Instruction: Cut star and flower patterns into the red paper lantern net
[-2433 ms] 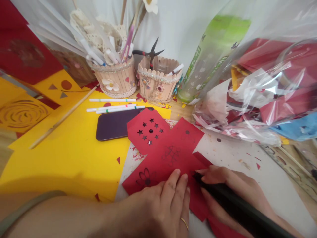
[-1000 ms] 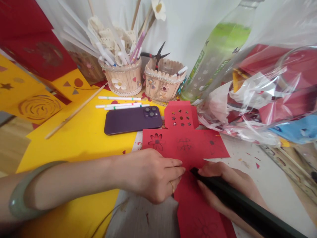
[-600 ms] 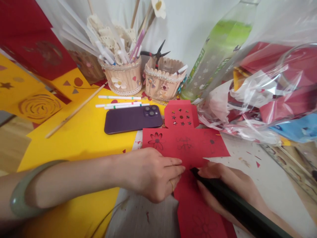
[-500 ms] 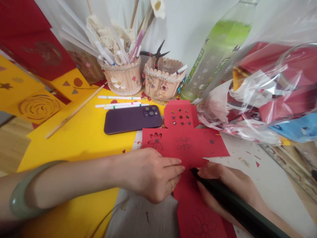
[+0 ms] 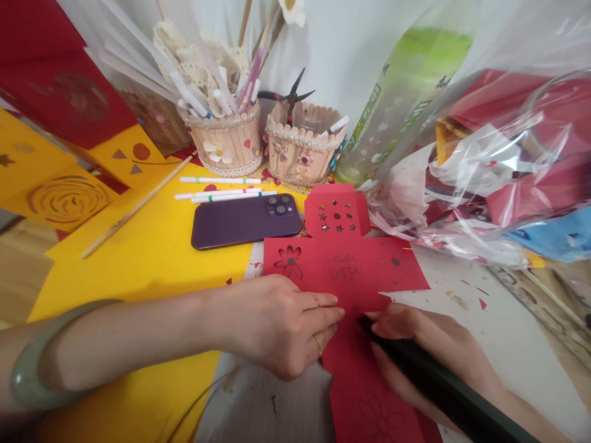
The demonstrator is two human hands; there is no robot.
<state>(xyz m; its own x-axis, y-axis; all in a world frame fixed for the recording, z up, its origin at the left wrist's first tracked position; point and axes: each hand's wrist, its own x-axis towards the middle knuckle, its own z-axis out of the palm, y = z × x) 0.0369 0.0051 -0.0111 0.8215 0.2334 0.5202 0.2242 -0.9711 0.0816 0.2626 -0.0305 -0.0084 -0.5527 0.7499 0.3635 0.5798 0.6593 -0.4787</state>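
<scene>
Seeing the red card (image 5: 354, 283) turned squarer than before, I've a fresh working angle: right hand (image 5: 436, 335) wrapped round black tool (image 5: 438, 381), left hand (image 5: 292, 326) flat, grasping nothing.

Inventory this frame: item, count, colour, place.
cutout: 1, red, centre
tool: 1, black, lower right
mat: 1, grey, under cutout
sheet: 1, yellow, left
stick: 1, tan, on sheet
phone: 1, purple, left of cutout
pens: 3, white, behind phone
pots: 3, tan, back (one mostly hidden)
pliers: 1, black, in right pot
bottle: 1, clear/green, back right
scrap bag: 1, clear, right
panels: several, red/yellow, far left
paper bits: several, red, on mat
bracelet: 1, green, lower left
ring: 1, gold, on left hand
left hand: 1, bare, on cutout
right hand: 1, bare, holding tool
</scene>
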